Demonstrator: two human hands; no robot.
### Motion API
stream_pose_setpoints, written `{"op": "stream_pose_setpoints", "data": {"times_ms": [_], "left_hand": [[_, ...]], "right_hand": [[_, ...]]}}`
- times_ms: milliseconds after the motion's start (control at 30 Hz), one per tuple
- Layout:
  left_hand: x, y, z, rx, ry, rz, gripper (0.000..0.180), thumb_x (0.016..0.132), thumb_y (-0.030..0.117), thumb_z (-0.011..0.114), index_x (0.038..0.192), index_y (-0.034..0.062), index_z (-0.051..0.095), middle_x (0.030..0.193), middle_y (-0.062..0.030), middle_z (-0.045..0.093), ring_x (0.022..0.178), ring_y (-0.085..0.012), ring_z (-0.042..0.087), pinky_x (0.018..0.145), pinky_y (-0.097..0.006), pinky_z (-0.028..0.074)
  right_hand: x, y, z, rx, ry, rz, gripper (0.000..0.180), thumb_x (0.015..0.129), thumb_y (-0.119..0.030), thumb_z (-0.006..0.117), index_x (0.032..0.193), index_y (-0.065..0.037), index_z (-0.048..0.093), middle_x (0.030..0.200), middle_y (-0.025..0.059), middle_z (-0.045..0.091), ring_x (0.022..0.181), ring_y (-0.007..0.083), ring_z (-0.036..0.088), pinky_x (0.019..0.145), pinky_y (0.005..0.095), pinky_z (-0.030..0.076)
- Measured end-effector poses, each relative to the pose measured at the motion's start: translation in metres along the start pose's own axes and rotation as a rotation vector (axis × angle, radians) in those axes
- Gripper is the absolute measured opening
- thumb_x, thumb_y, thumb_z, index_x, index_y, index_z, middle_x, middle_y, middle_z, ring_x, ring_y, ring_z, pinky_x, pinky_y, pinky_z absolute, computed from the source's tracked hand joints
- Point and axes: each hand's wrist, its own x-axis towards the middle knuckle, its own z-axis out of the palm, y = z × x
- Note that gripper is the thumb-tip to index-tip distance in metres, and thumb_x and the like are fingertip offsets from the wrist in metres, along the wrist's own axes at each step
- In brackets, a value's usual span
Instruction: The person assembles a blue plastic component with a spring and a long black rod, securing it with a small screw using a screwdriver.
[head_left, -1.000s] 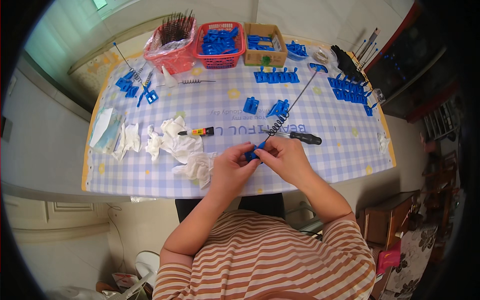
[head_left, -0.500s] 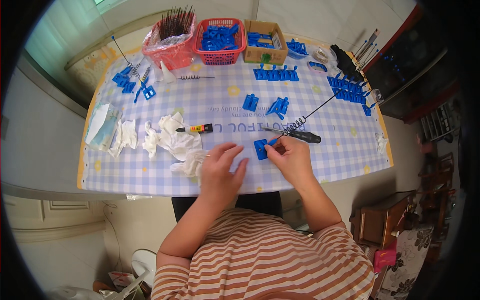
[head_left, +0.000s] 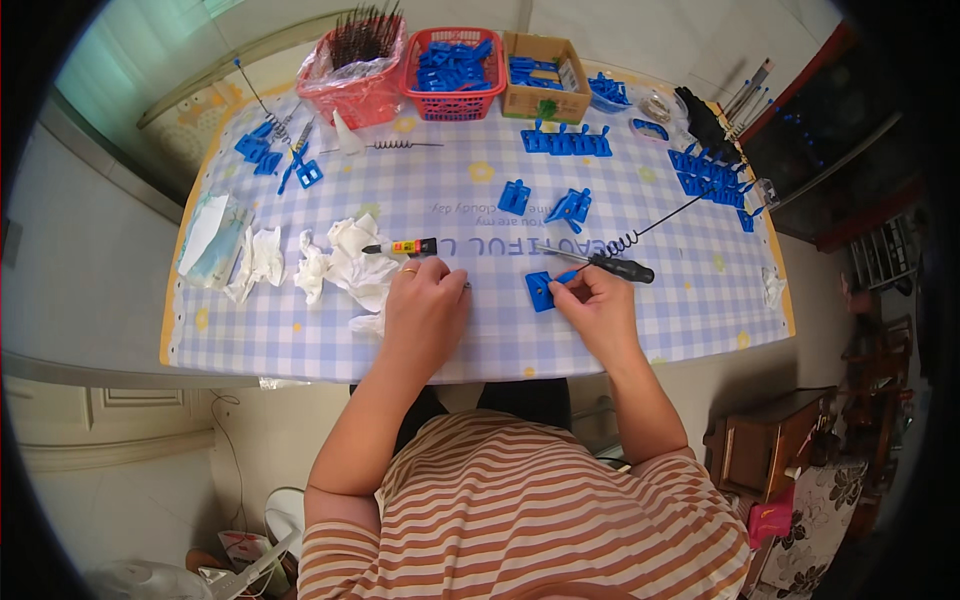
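The right hand [head_left: 600, 305] rests near the table's [head_left: 500, 345] front edge, fingertips pinching a small blue plastic piece [head_left: 540, 290] flat against the checked cloth, probably to keep it from sliding. Just behind that hand lies a black-handled tool [head_left: 620, 268] beside a coiled spring on a long wire [head_left: 650, 228], both within easy reach. The left hand [head_left: 425, 305] lies palm down just left of the piece, fingers loosely curled; I cannot tell whether it holds anything. A small glue tube [head_left: 400, 246] sits right behind its knuckles, and crumpled tissues [head_left: 345, 265] lie to its left, handy for wiping. Along the far edge stand two red baskets [head_left: 455, 65] and a cardboard box [head_left: 545, 90], the stock kept out of the working area, with more blue pieces [head_left: 565, 142] lined up in front.
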Motion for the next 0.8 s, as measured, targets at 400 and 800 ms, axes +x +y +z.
{"op": "stream_pose_setpoints", "data": {"times_ms": [400, 800], "left_hand": [[0.008, -0.001, 0.009, 0.286, -0.159, 0.260, 0.007, 0.063, 0.000, 0.062, 0.069, 0.0020, 0.060, 0.076, -0.0132, 0.057, 0.073, -0.0270, 0.060, 0.065, -0.035, 0.050], [0.021, -0.009, 0.007, 0.129, -0.258, 0.170, 0.004, 0.072, 0.004, 0.065, 0.072, 0.0006, 0.063, 0.077, -0.0131, 0.060, 0.074, -0.0296, 0.062, 0.068, -0.038, 0.052]], "right_hand": [[0.000, 0.002, 0.000, 0.076, 0.012, 0.012, 0.015, 0.079, -0.009, 0.074, 0.086, 0.002, 0.068, 0.071, 0.0067, 0.068, 0.061, 0.0092, 0.062, 0.058, 0.0230, 0.050], [0.001, 0.002, 0.000, 0.134, -0.015, 0.040, 0.014, 0.080, -0.008, 0.074, 0.087, 0.002, 0.068, 0.072, 0.0048, 0.069, 0.063, 0.0076, 0.063, 0.059, 0.0224, 0.050]]}}
